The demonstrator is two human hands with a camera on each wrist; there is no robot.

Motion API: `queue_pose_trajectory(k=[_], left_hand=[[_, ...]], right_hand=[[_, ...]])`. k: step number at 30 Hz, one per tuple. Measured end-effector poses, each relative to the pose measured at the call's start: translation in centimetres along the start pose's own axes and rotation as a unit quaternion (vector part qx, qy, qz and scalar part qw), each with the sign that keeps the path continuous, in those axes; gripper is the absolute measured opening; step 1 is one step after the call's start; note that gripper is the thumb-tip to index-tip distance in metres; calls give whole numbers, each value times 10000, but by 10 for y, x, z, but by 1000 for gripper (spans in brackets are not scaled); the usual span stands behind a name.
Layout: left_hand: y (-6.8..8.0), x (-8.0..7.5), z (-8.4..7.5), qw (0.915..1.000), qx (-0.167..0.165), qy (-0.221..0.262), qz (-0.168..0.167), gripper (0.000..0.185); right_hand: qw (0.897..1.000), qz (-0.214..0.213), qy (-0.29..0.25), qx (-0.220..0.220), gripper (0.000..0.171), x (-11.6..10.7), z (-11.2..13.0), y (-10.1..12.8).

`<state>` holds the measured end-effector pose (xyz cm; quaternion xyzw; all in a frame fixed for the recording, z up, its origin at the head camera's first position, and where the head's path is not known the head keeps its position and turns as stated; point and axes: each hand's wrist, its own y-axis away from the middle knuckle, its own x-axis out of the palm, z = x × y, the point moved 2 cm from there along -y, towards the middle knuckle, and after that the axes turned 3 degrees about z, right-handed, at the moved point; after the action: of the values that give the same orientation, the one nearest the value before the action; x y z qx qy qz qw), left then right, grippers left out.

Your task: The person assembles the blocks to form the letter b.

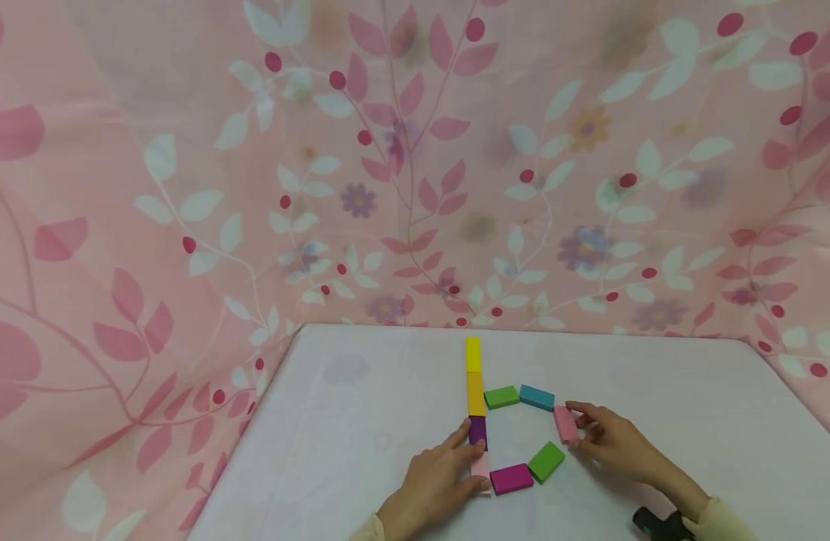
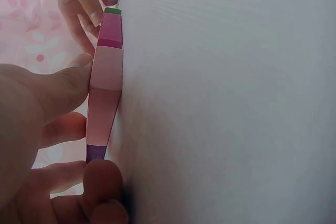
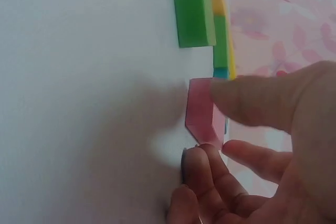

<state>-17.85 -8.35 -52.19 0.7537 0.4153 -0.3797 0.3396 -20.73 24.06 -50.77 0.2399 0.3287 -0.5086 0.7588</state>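
Flat coloured wooden blocks lie end to end on the white table in the head view: a straight column with a loop to its right. My left hand [image 1: 437, 479] rests along the column's lower part, its extended fingers touching the purple block [image 1: 479, 430] and the light pink block [image 1: 479, 463]. At the loop's right side, my right hand [image 1: 618, 445] pinches a pink block [image 1: 564, 425] between thumb and index finger, at its two ends. Just below that block lies a green block [image 1: 546, 461], beside a magenta block [image 1: 512, 479].
Two yellow blocks [image 1: 476, 394] form the column's top. Another green block [image 1: 501, 397] and a blue block [image 1: 537, 397] make the loop's upper side. A black strap-like device [image 1: 661, 524] sits at the right wrist. Behind the table [image 1: 361, 376] hangs a pink floral cloth [image 1: 415, 165].
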Motion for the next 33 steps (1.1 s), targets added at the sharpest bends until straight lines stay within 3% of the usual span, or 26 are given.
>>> queue_pose_trajectory(k=[14, 33], left_hand=[[-2, 1, 0, 9999, 69, -84, -103, 56], [-1, 3, 1, 10000, 42, 20, -58, 58]], right_hand=[[9973, -343, 40, 644, 61, 9, 2, -7], [9953, -441, 388, 764, 58, 14, 6, -6]])
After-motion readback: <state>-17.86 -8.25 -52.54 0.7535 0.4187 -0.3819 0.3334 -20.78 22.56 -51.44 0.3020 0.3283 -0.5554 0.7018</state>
